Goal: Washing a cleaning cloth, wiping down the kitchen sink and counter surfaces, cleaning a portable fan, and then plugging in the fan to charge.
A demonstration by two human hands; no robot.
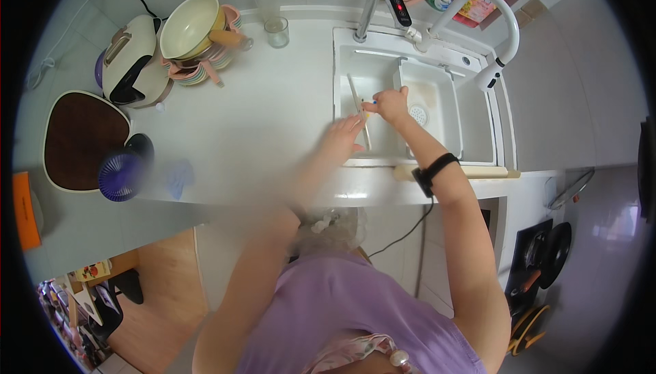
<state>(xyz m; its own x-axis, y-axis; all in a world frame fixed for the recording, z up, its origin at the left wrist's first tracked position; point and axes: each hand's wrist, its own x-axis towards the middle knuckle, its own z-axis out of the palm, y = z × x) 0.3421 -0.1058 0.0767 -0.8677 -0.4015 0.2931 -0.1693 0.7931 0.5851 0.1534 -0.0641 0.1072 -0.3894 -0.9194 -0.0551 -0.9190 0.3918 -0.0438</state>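
Note:
A thin, pale flat piece (357, 102), perhaps a plate or board, stands nearly edge-on in the left basin of the white sink (376, 161). Small coloured spots show beside it, near my right fingertips. My left hand (341, 140) reaches over the sink's left rim, its fingers against the piece's left side and the thumb lower down. From the other side my right hand (392, 107) meets it with curled fingers; whether they grip anything is hidden. A white inner basket (455, 112) with a round drain (418, 114) sits right of the piece.
A chrome tap (365, 20) with a black display and a white curved spout (507, 20) rise behind the sink. On the counter's left stand a glass (277, 33), stacked bowls (189, 25), a cream appliance (136, 61) and a purple fan (119, 175). A cable hangs from my right wrist strap (435, 173).

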